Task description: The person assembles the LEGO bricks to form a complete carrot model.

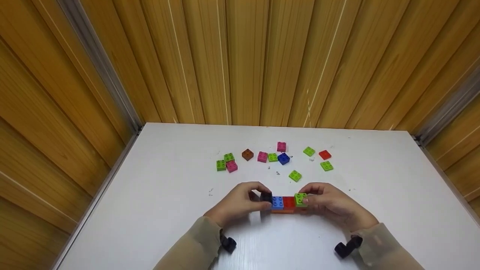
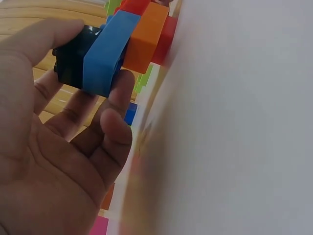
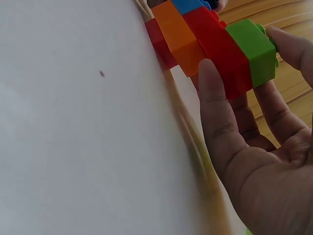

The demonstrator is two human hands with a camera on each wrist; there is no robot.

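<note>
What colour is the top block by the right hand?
The block is green; the right wrist view shows it best.

I find the white table (image 1: 180, 150) bearing small dark specks (image 1: 278, 173). Loose blocks toward its far edge, I count twelve. Nearest the left edge: two green blocks (image 1: 221, 165), one pink block (image 1: 232, 166). Mid-table: one brown block (image 1: 247, 154), two pink blocks (image 1: 262, 156), one green block (image 1: 272, 157), one blue block (image 1: 284, 158). Nearer the right edge: three green blocks (image 1: 326, 165), one red block (image 1: 325, 154).

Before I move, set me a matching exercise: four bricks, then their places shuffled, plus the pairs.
1. Black brick
2. Held green brick
3. Brown brick
4. Orange brick

A. Loose on the table
B. On the upper red brick, by the right hand
C. Under the light-blue brick
D. On the light-blue brick, by the left hand

Pairs: 1-D; 2-B; 3-A; 4-C.
</note>
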